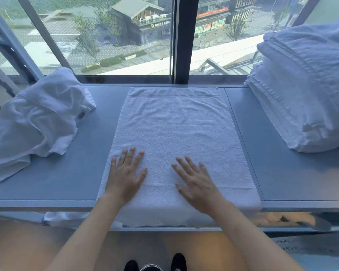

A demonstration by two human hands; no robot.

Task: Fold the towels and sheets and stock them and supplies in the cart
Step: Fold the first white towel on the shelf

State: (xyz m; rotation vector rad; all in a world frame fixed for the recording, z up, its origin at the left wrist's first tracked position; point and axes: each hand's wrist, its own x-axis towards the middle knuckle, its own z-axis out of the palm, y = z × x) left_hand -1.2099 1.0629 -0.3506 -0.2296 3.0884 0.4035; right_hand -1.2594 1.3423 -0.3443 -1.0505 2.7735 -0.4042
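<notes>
Both hands [125, 177] [198, 184] flat on lengthwise towel [174, 124]

Both hands — left hand [125, 176], right hand [197, 187] — flat on towel [176, 126].

Both hands lie flat, palms down, fingers spread: the left hand [125, 176] beside the right hand [197, 185].

I see bare grey-blue ledge surface [278, 153] open on both sides of the flat white terry towel [176, 130], giving side access. On the left, a crumpled white towel heap [41, 118] blocks the outer ledge. On the right, a tall stack of folded white linens [305, 85] blocks the far corner. The glass window [125, 36] and its dark frame post [186, 40] bar reach beyond.
</notes>
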